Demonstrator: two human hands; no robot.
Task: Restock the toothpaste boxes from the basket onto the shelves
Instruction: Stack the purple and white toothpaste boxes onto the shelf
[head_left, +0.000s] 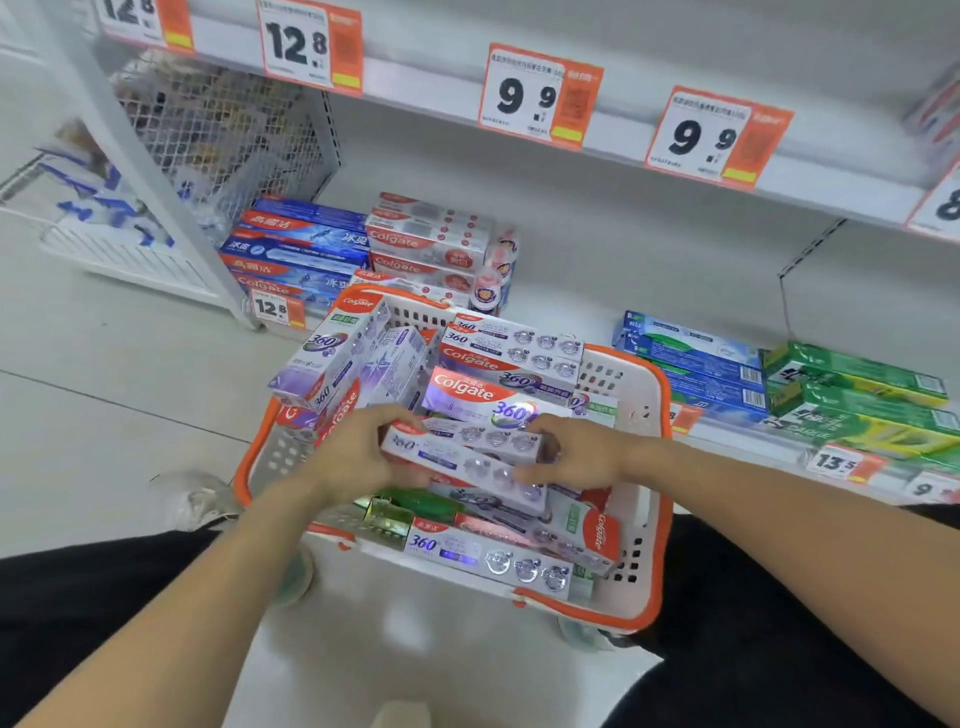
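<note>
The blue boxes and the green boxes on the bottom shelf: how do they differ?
The blue boxes are stacked at the shelf's left end, behind the basket; the green boxes lie at the right. The blue ones show red Colgate banners; the green ones have yellow edges. Both are long cartons lying flat in stacks.

The basket (644, 395) is white with an orange rim; its toothpaste boxes (467, 457) are silver-purple with red bands (one green box (415, 504) among them).
</note>
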